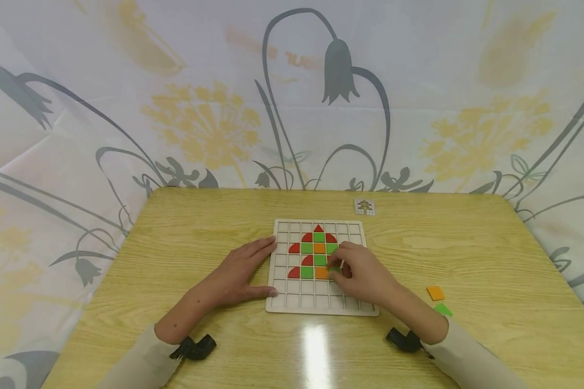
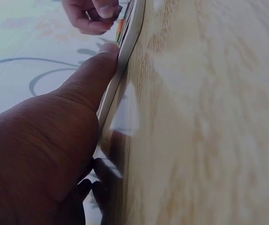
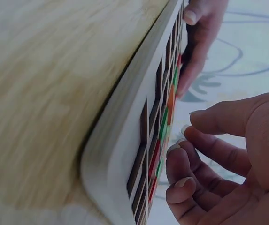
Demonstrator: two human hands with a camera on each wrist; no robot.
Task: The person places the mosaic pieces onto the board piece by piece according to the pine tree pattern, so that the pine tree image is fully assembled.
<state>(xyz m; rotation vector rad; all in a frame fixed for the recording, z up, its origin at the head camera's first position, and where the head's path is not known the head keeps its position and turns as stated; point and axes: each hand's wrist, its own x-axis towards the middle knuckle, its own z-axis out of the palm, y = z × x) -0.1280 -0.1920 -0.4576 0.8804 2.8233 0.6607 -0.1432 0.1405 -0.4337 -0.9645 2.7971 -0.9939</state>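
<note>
On the table lies a pale square grid board (image 1: pixel 292 301) with red, green and orange flat tiles set in a stepped tree shape. A red triangle (image 1: pixel 318 228) tops it, and an orange square (image 1: pixel 322 273) sits in its lowest row. My left hand (image 1: pixel 243 273) rests at the board's left edge, fingers and thumb spread and touching the rim. Over the right part of the tiles is my right hand (image 1: pixel 362 271), fingers loosely bent, covering some of them. In the right wrist view, nothing shows between the thumb (image 3: pixel 219 117) and fingers.
A loose orange square (image 1: pixel 435 293) and a green tile (image 1: pixel 443 309) lie on the table to the right, beside the right forearm. Behind the board lies a small card (image 1: pixel 364 207) with a tree pattern on a grid. A flower-patterned cloth (image 1: pixel 292 124) hangs behind the table.
</note>
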